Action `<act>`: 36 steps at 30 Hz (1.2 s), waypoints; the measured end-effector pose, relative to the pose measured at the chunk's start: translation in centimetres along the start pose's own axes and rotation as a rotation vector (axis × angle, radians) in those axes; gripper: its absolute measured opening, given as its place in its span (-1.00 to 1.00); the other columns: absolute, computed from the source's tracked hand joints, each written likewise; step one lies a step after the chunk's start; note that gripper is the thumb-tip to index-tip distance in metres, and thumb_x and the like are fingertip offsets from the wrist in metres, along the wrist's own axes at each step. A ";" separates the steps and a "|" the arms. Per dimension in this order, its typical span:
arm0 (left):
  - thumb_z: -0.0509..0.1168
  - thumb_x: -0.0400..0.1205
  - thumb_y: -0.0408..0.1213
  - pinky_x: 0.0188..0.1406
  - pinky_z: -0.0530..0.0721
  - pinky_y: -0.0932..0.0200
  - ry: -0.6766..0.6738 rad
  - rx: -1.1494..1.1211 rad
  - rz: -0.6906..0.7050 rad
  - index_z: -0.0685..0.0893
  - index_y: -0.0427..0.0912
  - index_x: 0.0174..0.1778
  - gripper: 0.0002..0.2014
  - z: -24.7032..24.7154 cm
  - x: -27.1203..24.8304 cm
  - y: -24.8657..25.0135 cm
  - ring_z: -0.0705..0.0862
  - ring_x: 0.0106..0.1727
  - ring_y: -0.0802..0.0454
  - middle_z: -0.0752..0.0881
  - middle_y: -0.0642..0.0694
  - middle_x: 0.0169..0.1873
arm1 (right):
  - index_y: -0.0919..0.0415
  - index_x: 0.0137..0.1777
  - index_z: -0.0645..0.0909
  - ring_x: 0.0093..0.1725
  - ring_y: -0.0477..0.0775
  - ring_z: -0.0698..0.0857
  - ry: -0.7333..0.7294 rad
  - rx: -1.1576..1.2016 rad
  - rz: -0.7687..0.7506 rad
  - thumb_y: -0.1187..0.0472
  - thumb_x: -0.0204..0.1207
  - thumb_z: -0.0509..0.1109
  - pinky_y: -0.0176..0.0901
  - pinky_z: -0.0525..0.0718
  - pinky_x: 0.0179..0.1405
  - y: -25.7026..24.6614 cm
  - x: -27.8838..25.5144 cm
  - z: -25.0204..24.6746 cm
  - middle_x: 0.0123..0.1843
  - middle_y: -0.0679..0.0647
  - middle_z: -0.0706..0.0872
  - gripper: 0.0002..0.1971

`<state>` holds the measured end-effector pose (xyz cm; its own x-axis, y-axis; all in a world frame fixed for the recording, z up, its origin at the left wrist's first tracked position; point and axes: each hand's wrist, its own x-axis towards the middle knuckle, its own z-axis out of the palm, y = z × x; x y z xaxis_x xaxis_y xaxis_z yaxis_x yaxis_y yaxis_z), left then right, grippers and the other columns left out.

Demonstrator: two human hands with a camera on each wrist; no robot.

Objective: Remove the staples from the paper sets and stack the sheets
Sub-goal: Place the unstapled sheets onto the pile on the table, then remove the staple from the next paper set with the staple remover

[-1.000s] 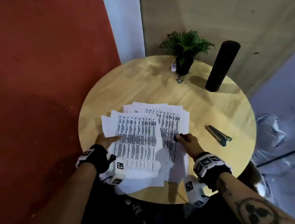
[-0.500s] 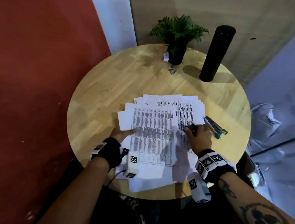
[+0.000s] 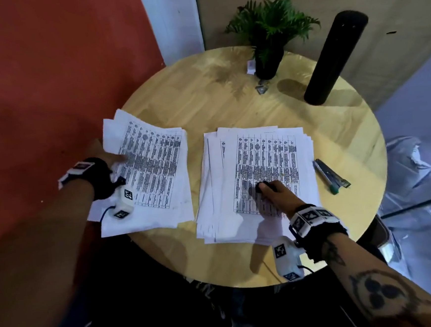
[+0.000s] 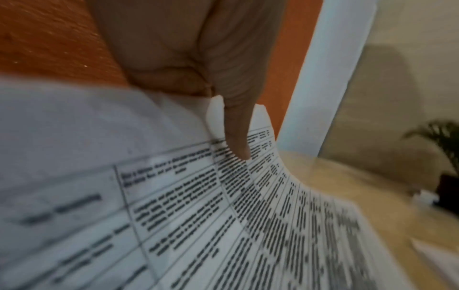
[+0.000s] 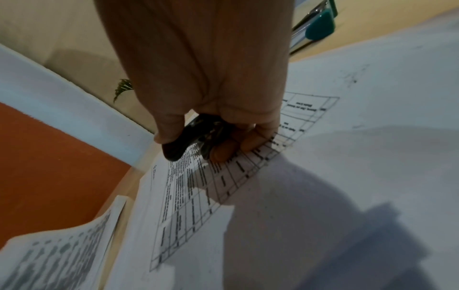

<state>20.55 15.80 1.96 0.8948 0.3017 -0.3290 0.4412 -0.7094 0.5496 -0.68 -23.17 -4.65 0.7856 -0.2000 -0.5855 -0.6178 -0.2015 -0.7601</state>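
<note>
Two lots of printed sheets lie on the round wooden table [image 3: 230, 105]. The left paper set [image 3: 155, 168] hangs over the table's left edge; my left hand [image 3: 111, 158] pinches its left margin, thumb [image 4: 236, 133] on top and the other fingers hidden underneath. The right stack [image 3: 261, 175] lies flat in the middle of the table. My right hand [image 3: 271, 192] rests on it and grips a small black staple remover [image 5: 183, 137], which also shows as a dark tip [image 3: 261, 185] in the head view.
A stapler [image 3: 331, 176] with a green end lies just right of the right stack. At the table's far side stand a potted fern [image 3: 269, 37] and a tall black cylinder [image 3: 335, 56]. A small metal clip [image 3: 261, 88] lies before the pot.
My left hand has pulled the top paper set off the pile to the left, so there are now two separate lots. My right hand stays on the remaining stack with the remover.
</note>
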 end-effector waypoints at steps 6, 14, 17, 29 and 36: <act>0.55 0.43 -0.11 0.57 0.18 -0.21 -0.224 0.647 0.142 0.11 -0.01 0.66 -0.04 6.4 -4.0 -0.4 0.09 0.63 -0.31 0.08 -0.30 0.64 | 0.33 0.31 0.37 0.18 0.21 0.59 0.002 0.005 -0.028 0.03 0.60 0.28 0.19 0.56 0.27 -0.1 -0.1 0.1 0.15 0.25 0.57 -0.56; 0.44 0.55 -0.27 0.48 0.40 -0.04 -0.326 0.713 0.211 0.23 -0.21 0.62 -0.25 6.9 -5.6 1.5 0.38 0.52 -0.30 0.27 -0.35 0.57 | 0.38 0.29 0.36 0.13 0.15 0.56 0.025 0.031 -0.062 0.10 0.61 0.28 0.23 0.52 0.30 -0.5 -0.7 0.2 0.14 0.26 0.56 -0.60; 0.38 0.59 -0.12 0.45 0.41 -0.19 -0.245 0.737 0.302 0.22 -0.14 0.62 -0.29 7.7 -7.0 6.0 0.37 0.50 -0.33 0.32 -0.36 0.53 | 0.41 0.31 0.34 0.11 0.08 0.52 0.016 0.048 -0.062 0.11 0.63 0.26 0.20 0.51 0.31 -0.7 -1.2 0.1 0.11 0.21 0.53 -0.59; 0.58 0.37 -0.06 0.52 0.23 -0.23 -0.331 0.293 0.149 -0.08 -0.21 0.66 0.14 21.0 -16.4 13.1 0.08 0.63 -0.29 0.08 -0.33 0.61 | 0.36 0.26 0.33 0.25 0.24 0.56 -0.040 0.091 -0.067 0.12 0.65 0.22 0.21 0.53 0.31 -0.6 -1.3 0.0 0.20 0.31 0.53 -0.66; 0.63 0.27 0.02 0.26 0.62 -0.14 -0.430 0.159 0.073 0.37 -0.28 0.52 -0.04 19.9 -12.9 13.3 0.52 0.40 -0.28 0.42 -0.30 0.49 | 0.38 0.33 0.31 0.29 0.29 0.57 -0.074 0.090 -0.031 0.06 0.63 0.24 0.25 0.52 0.32 -0.2 -0.6 -0.2 0.31 0.37 0.53 -0.56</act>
<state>13.55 -10.18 -1.81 0.7991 -0.0200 -0.6009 0.3327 -0.8178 0.4696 -0.99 -23.24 -4.10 0.8068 -0.1226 -0.5780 -0.5901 -0.1191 -0.7985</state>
